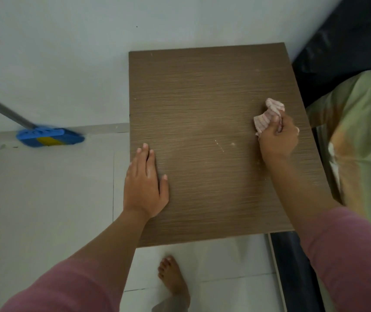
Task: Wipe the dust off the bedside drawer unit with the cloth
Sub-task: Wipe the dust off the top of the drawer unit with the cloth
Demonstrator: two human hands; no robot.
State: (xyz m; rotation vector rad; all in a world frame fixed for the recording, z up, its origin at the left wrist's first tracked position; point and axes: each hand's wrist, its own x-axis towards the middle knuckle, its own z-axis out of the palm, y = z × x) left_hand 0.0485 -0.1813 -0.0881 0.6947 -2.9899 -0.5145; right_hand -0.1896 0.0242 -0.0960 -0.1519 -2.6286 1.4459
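Note:
The bedside drawer unit's brown wood-grain top (202, 97) fills the middle of the view, seen from above; its drawers are hidden below. Pale dust specks lie near its centre and along its right edge. My right hand (278, 140) grips a bunched pink cloth (268, 115) and holds it against the top near the right edge. My left hand (145, 183) rests flat, fingers straight, on the top's left edge.
A bed with a green and orange cover (365, 143) and a dark headboard (349, 46) stands right of the unit. A blue broom (49, 136) leans against the white wall at left. My bare foot (173, 280) stands on white floor tiles in front.

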